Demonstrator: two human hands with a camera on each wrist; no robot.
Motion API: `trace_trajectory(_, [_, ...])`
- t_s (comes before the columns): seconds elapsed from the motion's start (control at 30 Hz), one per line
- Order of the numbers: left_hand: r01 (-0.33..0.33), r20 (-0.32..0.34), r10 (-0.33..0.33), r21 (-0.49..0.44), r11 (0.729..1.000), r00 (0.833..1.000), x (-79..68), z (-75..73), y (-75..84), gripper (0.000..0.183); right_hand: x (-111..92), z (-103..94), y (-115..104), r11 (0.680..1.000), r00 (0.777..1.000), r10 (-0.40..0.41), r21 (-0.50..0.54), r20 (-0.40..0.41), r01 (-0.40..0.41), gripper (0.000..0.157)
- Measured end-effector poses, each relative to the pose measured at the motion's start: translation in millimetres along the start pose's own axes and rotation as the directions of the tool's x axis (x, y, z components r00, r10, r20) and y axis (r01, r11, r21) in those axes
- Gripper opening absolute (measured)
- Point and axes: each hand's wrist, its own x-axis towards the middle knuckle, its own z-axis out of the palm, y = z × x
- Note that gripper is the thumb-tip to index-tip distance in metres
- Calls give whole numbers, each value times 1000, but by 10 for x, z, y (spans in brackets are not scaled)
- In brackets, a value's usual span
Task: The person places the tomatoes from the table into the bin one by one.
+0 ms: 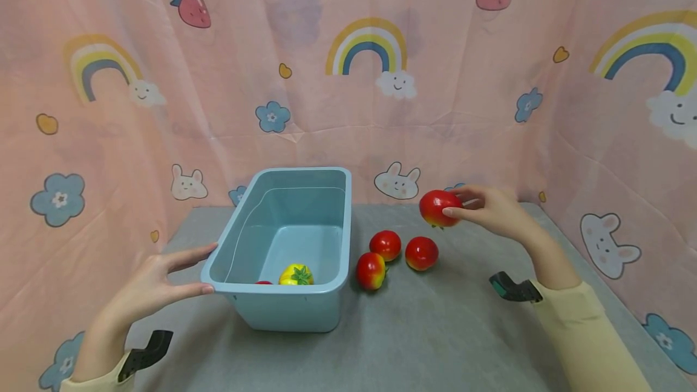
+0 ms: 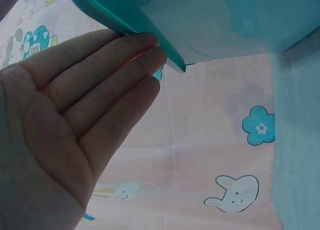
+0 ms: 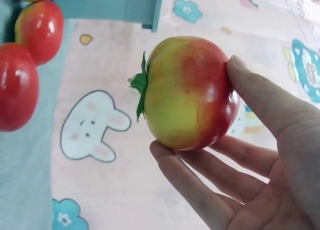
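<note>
My right hand [image 1: 492, 213] holds a glossy red tomato [image 1: 438, 208] between thumb and fingertips, above the table. In the right wrist view this tomato [image 3: 187, 92] shows a yellow-green side and a green leafy stem end pointing left. With straight fingers, my left hand [image 1: 158, 286] touches the near left rim of a light blue plastic bin [image 1: 288, 307]; in the left wrist view the fingers [image 2: 115, 72] lie against the rim's underside. Inside the bin sit a yellow tomato [image 1: 296, 274] with a green stem end and a red piece [image 1: 264, 282], mostly hidden by the front wall.
Three more tomatoes stand on the grey table [image 1: 425, 331] right of the bin: one at the back [image 1: 385, 245], a red-yellow one [image 1: 371, 271] near the bin, and one [image 1: 422, 253] to the right. A pink patterned curtain [image 1: 327, 138] closes the back and sides.
</note>
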Motion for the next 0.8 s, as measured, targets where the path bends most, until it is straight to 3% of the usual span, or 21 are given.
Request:
trace_trajectory(0.47, [0,-5,0,4,1000,1000,5,-3,4,63,123,-8,-246,999,1000,-23,-34,19,24,68])
trace_trajectory(0.8, [7,0,-7,4,1000,1000,0,-6,5,64,214,0,-386,997,996,-80,-19,29,81,61])
